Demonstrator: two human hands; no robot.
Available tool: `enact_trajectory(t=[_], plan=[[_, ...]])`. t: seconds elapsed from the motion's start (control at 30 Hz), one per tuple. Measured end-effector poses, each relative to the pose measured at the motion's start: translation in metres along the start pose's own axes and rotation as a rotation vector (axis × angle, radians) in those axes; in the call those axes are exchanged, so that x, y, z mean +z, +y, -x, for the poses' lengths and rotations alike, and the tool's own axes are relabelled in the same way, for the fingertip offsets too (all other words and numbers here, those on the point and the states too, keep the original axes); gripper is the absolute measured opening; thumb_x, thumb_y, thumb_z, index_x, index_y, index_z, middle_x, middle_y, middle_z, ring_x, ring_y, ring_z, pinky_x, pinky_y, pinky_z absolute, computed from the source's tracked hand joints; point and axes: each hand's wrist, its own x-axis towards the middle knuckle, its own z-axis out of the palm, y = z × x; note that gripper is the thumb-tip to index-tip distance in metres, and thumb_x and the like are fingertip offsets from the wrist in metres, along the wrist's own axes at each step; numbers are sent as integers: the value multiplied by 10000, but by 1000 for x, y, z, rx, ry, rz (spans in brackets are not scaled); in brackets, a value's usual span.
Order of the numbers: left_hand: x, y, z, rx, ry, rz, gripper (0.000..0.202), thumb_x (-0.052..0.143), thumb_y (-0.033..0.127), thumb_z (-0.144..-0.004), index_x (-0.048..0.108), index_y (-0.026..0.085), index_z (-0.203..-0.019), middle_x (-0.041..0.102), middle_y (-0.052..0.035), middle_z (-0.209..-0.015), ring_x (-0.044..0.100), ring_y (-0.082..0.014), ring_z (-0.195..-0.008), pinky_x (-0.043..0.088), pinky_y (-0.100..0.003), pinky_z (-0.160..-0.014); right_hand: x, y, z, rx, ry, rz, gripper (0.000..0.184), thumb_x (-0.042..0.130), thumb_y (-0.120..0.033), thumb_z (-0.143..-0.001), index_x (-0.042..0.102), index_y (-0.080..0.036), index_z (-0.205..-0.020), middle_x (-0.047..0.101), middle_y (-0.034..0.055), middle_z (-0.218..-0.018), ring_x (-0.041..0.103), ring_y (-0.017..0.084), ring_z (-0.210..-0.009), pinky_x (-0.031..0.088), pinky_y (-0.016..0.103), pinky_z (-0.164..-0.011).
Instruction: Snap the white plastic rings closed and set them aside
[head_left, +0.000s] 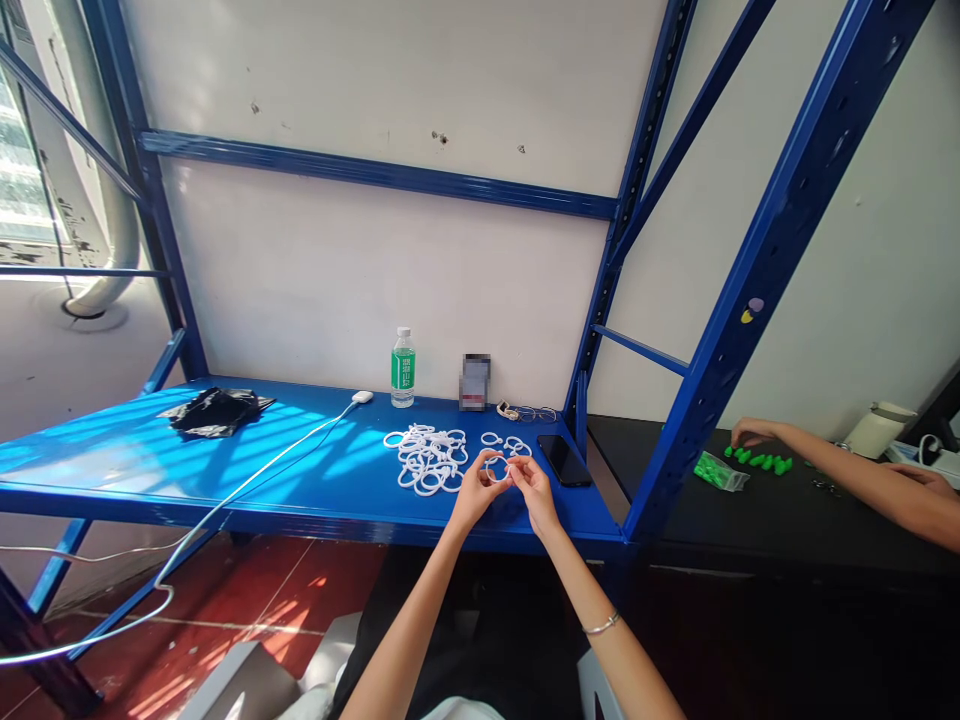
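Note:
Both my hands meet over the front of the blue table [322,490], pinching one white ring [495,462] between them. My left hand [480,492] grips its left side, fingers closed. My right hand [534,492] pinches the right side with thumb and fingertips. Just left of my hands lies a heap of white rings [429,460], several overlapping one another. Behind my fingers a few separate white rings [516,446] rest on the tabletop. Whether the held ring is open or closed is too small to tell.
A water bottle [403,370] and a small upright device [475,382] stand at the back. Glasses [536,413] and a black phone [564,461] lie right; a black plastic bag [217,411] and white cable [277,455] left. Beyond the blue post [750,290], another person's hand [754,432] touches green pieces [761,460].

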Motion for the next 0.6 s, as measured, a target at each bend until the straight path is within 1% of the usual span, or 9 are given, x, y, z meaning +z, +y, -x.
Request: enact_trajectory(t=[0.13,0.23,0.4,0.53,0.6], plan=[[0,2,1,-7,0,9,526,694,440,-703,512,187,-1127,411,90,-521,408,-82,-464,315,-180,-456,1,-2,0,5,13,-6,312,677,-439,-748,634,-210,-955,648,61,-962,604,216,-905,490,314,-778],[0,2,1,-13,-7,15,554,683,452,-712,506,182,-1162,422,89,-511,410,-86,-458,325,-188,-460,1,-3,1,1,28,-1,302,684,-428,-742,649,-207,-946,653,65,-965,600,227,-939,487,329,-811],[0,-1,0,-33,-37,-4,608,660,479,-723,503,167,-1220,448,81,-511,451,-99,-468,365,-210,-499,0,-4,1,-29,80,30,303,685,-429,-741,667,-199,-938,662,74,-989,600,235,-945,487,328,-804],[1,-1,-1,-53,-54,-12,648,644,510,-727,494,140,-1237,453,79,-511,464,-103,-473,369,-217,-513,1,-6,2,-33,59,19,304,663,-437,-762,678,-201,-954,670,72,-1002,605,236,-948,483,333,-819],[1,1,0,-62,-58,-19,624,633,528,-732,515,127,-1197,462,73,-511,461,-102,-472,360,-216,-514,2,-6,2,-29,57,1,302,652,-436,-772,678,-204,-964,673,69,-1002,608,234,-944,479,339,-833]])
